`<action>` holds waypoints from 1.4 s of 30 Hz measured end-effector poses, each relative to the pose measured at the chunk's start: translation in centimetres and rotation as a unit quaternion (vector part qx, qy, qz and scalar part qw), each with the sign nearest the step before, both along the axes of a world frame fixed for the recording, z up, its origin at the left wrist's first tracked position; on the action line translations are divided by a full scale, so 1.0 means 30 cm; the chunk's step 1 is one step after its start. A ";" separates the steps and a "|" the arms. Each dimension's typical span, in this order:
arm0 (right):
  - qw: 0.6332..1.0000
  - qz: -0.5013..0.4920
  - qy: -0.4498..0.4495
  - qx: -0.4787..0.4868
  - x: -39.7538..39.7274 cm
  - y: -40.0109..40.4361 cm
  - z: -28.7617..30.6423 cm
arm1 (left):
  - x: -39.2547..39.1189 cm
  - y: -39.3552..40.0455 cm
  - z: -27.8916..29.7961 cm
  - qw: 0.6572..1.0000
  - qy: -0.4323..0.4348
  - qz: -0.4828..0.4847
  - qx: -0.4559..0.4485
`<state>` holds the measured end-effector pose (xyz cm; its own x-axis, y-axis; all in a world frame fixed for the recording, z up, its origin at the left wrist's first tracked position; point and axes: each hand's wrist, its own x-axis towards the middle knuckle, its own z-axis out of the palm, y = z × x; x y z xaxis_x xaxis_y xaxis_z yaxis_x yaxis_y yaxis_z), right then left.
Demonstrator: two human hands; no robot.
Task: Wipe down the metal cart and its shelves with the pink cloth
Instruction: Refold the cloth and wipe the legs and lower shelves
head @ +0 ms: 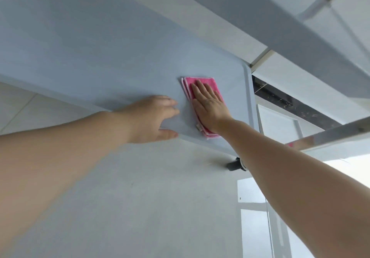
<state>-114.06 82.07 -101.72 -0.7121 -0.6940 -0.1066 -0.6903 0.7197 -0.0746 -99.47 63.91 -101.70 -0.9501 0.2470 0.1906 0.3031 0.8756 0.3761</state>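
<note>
The metal cart's lower shelf [100, 43] is a flat grey-blue sheet that runs from the upper left to a rounded, rimmed corner right of centre. A folded pink cloth [202, 83] lies flat on it near that corner. My right hand [210, 105] presses on the cloth with straight fingers, covering its middle. My left hand [154, 117] rests on the shelf's near edge just left of the cloth, fingers flat on top and thumb below the edge. A higher shelf [280, 29] crosses above at the upper right.
A shiny cart rail [328, 137] runs across at the right, above my right forearm. A black caster wheel [236, 164] shows under the shelf corner. A grey floor [140, 197] lies below, and a dark strip with pale tiles beyond the cart.
</note>
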 end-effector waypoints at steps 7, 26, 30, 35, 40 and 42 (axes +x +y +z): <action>0.999 -0.040 -0.014 0.025 0.024 -0.012 0.017 | 0.093 -0.161 0.017 0.997 0.075 0.018 -0.020; 0.998 0.060 -0.026 0.003 0.131 -0.057 0.047 | 0.171 -0.265 -0.021 0.993 0.063 0.098 0.015; 0.996 0.085 -0.018 0.011 0.087 -0.069 0.050 | 0.189 -0.279 -0.021 0.994 0.048 0.099 0.021; 0.999 0.054 0.006 0.001 -0.023 -0.079 0.028 | 0.193 -0.282 -0.032 0.995 0.054 0.088 0.016; 1.000 0.011 0.008 0.001 -0.162 -0.112 0.008 | 0.194 -0.288 -0.042 0.994 0.059 0.091 0.029; 1.000 -0.013 0.009 0.004 -0.221 -0.127 0.004 | 0.190 -0.302 -0.039 0.995 0.070 0.074 0.015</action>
